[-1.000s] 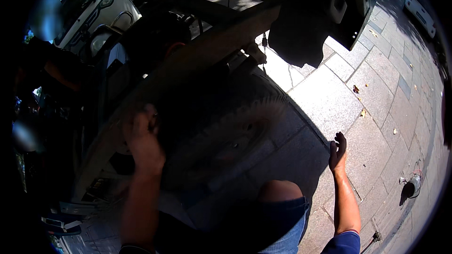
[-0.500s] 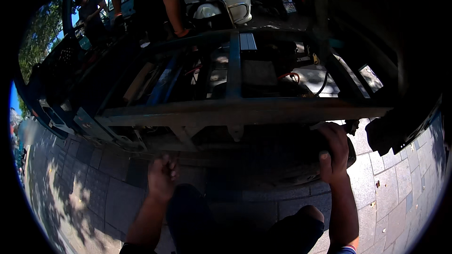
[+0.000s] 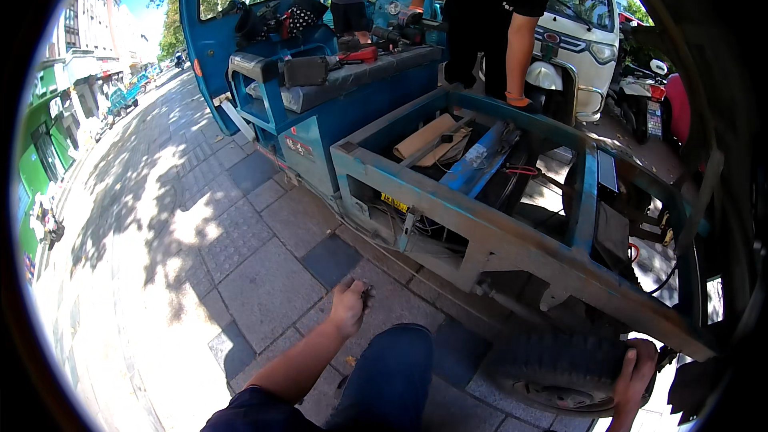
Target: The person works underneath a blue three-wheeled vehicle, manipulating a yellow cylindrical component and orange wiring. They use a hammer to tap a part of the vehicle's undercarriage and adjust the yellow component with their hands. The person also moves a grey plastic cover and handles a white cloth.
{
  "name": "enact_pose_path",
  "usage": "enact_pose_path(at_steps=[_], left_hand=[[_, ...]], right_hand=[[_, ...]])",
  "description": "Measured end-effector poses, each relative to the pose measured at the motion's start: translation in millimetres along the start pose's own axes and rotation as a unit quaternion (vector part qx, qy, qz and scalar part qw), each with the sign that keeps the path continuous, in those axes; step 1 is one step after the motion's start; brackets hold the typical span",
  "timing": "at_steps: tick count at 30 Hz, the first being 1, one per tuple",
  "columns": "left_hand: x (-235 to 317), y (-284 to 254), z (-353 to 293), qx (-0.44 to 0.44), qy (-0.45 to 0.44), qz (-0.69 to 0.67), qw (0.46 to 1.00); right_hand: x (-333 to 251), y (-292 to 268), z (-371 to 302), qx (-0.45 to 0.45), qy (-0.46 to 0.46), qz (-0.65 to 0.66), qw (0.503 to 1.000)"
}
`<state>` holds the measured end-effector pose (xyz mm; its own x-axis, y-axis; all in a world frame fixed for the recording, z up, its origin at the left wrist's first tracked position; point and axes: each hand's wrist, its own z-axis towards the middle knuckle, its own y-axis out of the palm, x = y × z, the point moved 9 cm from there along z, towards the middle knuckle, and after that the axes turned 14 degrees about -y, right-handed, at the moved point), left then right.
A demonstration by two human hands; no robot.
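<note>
My right hand [image 3: 636,374] curls over the outer end of a black rubber wheel [image 3: 566,362] under the bare metal frame [image 3: 476,228] of a three-wheeled cargo vehicle. The wheel's tread lies beneath the frame's side rail, and its hub faces me. My left hand [image 3: 350,306] is closed and hangs over the paving, in front of the frame and apart from it. Something small and dark shows at its fingertips, too small to name. My bent knee [image 3: 384,376] in blue jeans is between my two arms.
A co-worker [image 3: 490,28] in dark clothes leans on the frame's far side with an orange-banded hand. A blue padded seat box [image 3: 320,136] stands at the left. Blue bars [image 3: 480,158], cardboard [image 3: 432,140] and wires lie inside the frame. A white van [image 3: 580,24] and a scooter [image 3: 644,104] stand behind.
My view has swung to the left and the picture has brightened, so the cab and street now show. My right hand stays on the wheel; my left hand remains closed.
</note>
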<state>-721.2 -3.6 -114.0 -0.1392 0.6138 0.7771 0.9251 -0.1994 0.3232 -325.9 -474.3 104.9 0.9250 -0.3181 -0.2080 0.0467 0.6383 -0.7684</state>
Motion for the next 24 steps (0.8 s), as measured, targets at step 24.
enact_pose_path(at_steps=[24], left_hand=[[561, 244, 176, 0.439, 0.324, 0.784, 0.297]], right_hand=[[13, 8, 6, -0.004, 0.049, -0.092, 0.995]])
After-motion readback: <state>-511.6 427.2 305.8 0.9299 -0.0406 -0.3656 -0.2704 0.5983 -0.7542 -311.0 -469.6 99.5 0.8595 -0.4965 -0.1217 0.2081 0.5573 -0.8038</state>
